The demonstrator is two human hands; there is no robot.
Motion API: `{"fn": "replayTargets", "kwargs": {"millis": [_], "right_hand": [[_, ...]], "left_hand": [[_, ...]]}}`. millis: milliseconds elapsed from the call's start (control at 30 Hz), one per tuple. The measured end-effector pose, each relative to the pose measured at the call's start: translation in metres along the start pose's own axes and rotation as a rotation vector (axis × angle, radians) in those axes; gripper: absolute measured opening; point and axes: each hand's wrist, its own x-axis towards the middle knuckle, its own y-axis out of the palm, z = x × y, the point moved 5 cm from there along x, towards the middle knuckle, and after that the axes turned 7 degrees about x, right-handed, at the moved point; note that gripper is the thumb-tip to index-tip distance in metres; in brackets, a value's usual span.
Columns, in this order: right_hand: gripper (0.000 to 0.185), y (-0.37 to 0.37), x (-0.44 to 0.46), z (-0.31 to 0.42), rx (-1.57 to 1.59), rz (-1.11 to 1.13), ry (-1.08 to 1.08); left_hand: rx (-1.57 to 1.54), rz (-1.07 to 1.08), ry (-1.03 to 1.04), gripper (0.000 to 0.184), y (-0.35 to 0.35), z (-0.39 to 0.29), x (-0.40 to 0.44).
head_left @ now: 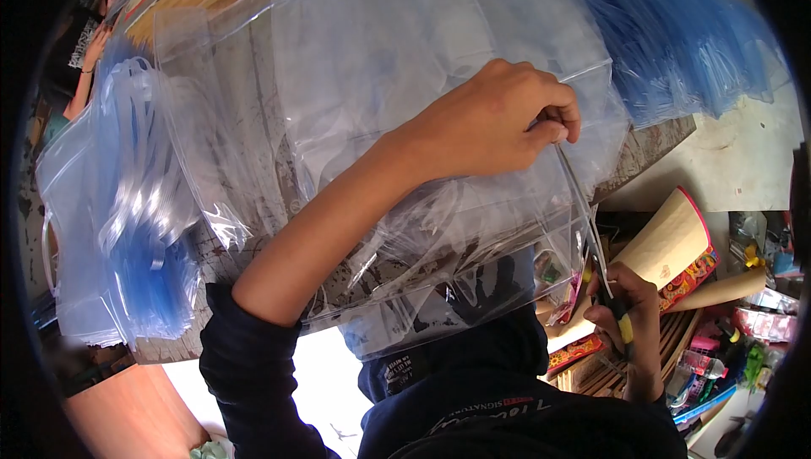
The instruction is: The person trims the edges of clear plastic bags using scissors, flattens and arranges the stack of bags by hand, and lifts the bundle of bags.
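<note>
Clear plastic sheeting (363,45), which looks like bags with seams, spreads over the worn table in front of me. My left hand (519,117) reaches across to the right side with thumb and fingers pinched on the sheeting's edge. From those fingertips a thin, taut edge or strip runs down toward the scissors. Lower right, my right hand (634,311) grips the scissors (621,311) by their black and yellow handles, blades pointing up at the plastic edge. Whether the blades touch the plastic, I cannot tell.
Bluish plastic strips (676,36) hang over the far right of the table (646,150). Another bundle of clear bags with straps (148,205) lies at the left. Rolled mats (667,248) and mixed items crowd the lower right. Another person's arm (84,74) shows far left.
</note>
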Motion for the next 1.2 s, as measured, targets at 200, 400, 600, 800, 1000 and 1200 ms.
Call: {"fn": "replayTargets", "kwargs": {"millis": [200, 400, 600, 800, 1000, 1200], "right_hand": [[0.04, -0.001, 0.001, -0.004, 0.066, 0.018, 0.016], [0.052, -0.005, 0.001, -0.007, 0.14, 0.06, -0.071], [0.054, -0.006, 0.003, -0.005, 0.09, 0.017, -0.091], [0.045, -0.008, 0.005, 0.0, 0.076, 0.031, -0.054], [0.046, -0.004, 0.006, 0.001, 0.108, 0.038, -0.02], [0.045, 0.0, 0.006, 0.003, 0.123, 0.025, -0.033]], "left_hand": [[-0.021, -0.042, 0.005, 0.007, -0.003, -0.001, 0.0], [0.429, -0.157, -0.062, 0.007, -0.016, -0.01, -0.004], [0.575, -0.081, -0.118, 0.004, -0.015, -0.009, -0.005], [0.472, -0.059, -0.053, 0.011, -0.021, -0.003, -0.005], [0.428, -0.012, -0.114, 0.012, -0.022, -0.004, -0.004], [0.401, 0.017, -0.155, 0.013, -0.021, -0.002, -0.003]]}}
